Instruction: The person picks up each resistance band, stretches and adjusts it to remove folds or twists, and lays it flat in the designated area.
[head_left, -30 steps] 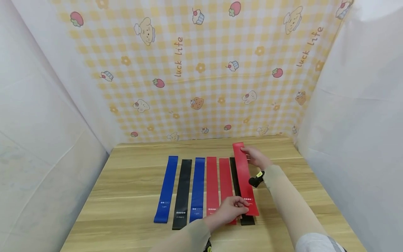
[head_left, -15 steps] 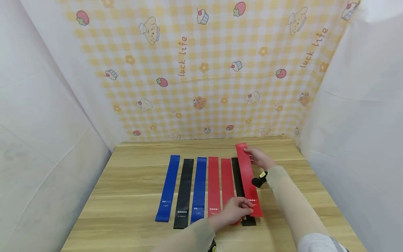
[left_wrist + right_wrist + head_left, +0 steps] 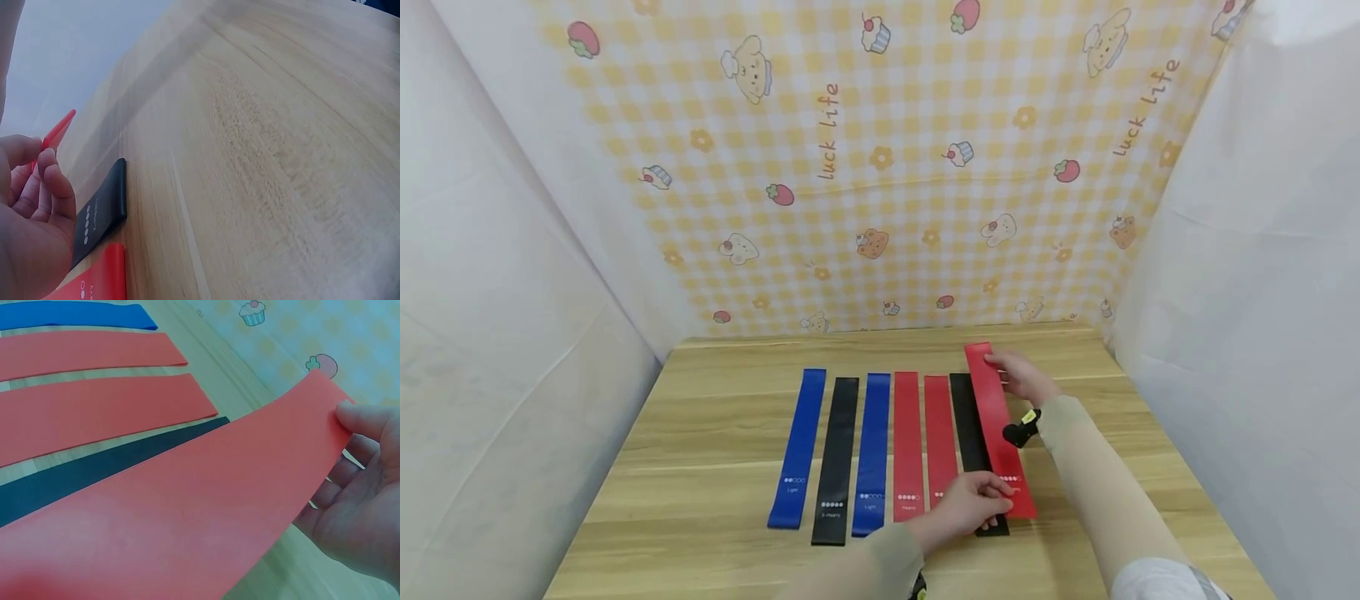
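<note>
A red resistance band [image 3: 997, 417], flat and printed with dots near its lower end, is stretched lengthwise between both hands. My left hand [image 3: 972, 504] pinches its near end between thumb and fingers; the left wrist view shows that end raised off the table. At the far end my right hand [image 3: 1018, 375] grips the edge, thumb on top in the right wrist view. Beneath and to the left lies a black band [image 3: 972, 425], partly covered by the held band and the left hand. Left of it rests another red band [image 3: 940, 433], its near end hidden by the left hand.
Farther left on the wooden table [image 3: 700, 467] lie a red band [image 3: 907, 433], a blue band [image 3: 872, 450], a black band [image 3: 835, 458] and another blue band [image 3: 799, 450], roughly parallel. White sheets hang at both sides; a checked cloth [image 3: 880, 200] hangs behind.
Both hands have shifted a little to the right with the red band, and its near end has swung right. More of the black band beneath it now shows.
</note>
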{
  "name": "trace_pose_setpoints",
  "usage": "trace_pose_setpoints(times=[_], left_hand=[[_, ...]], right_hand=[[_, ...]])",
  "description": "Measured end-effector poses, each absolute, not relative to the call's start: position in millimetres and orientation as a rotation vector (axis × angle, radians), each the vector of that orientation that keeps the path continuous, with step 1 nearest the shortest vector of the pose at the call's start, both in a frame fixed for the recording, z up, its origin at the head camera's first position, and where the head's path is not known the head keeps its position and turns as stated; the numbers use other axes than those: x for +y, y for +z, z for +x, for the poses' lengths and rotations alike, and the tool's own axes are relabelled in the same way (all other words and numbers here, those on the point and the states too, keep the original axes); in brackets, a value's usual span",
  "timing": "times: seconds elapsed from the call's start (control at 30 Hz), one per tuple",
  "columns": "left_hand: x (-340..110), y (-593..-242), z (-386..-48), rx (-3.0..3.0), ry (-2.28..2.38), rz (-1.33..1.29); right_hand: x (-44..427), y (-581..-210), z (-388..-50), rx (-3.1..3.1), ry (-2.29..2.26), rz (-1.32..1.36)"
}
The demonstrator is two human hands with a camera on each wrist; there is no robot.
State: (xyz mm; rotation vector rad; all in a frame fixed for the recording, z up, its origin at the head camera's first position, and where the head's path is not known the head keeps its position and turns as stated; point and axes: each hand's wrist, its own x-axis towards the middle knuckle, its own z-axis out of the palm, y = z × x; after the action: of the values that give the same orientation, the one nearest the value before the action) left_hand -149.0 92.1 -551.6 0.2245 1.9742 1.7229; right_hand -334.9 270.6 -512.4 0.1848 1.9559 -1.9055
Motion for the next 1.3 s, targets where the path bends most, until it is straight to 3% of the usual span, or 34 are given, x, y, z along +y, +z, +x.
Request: trace_pose_setpoints(times=[1.3], left_hand=[[122.3,-573.1,-143.6,1.99,1.683,0.203]], right_hand=[[297.2,-533.3,-328.8,2.022,-1.888,0.242]])
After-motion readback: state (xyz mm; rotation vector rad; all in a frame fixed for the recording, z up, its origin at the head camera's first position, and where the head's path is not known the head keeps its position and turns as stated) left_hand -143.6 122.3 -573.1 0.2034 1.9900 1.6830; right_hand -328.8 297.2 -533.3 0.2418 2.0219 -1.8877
